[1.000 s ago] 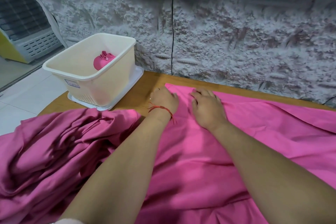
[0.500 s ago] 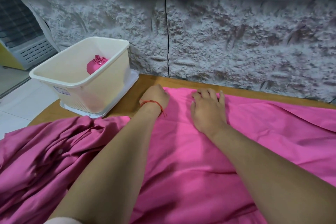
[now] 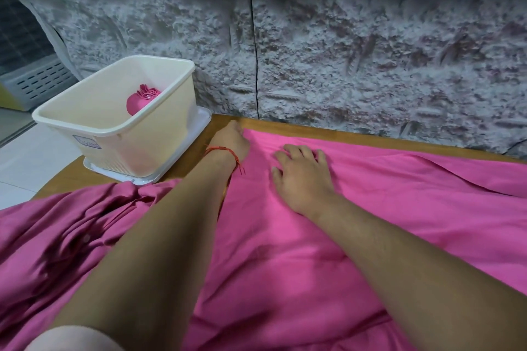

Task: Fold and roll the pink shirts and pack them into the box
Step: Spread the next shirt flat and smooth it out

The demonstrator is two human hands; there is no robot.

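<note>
On my feed the bright pink shirt [image 3: 328,251] lies spread across the wooden table [image 3: 328,131], filling the view from 6 o'clock out to 3 o'clock, with its far edge just short of the textured grey wall [image 3: 356,51]. The left hand [image 3: 231,141] sits at the shirt's far left corner, toward 11 o'clock from the right hand, knuckles up and fingers curled down onto the cloth; the fingertips are hidden under the hand, so I cannot tell whether it actually has hold of the corner. A red string bracelet [image 3: 224,151] circles that wrist. The right hand [image 3: 303,177] lies palm down on the shirt near the centre of the view, fingers straight and slightly spread, pressing the fabric flat and gripping nothing. At 8 o'clock a 2nd, darker pink shirt [image 3: 65,236] is heaped in loose folds, touching the spread one under my left forearm. At 10 o'clock the cream box [image 3: 119,134] stands on a white tray [image 3: 199,131] at the table's left end, just beside the left hand. Inside it, against the far wall, rests 1 rolled pink shirt [image 3: 141,100]. Beyond the box, at 9 o'clock, I see pale floor tiles [image 3: 25,157] and a white vented unit [image 3: 37,82].
</note>
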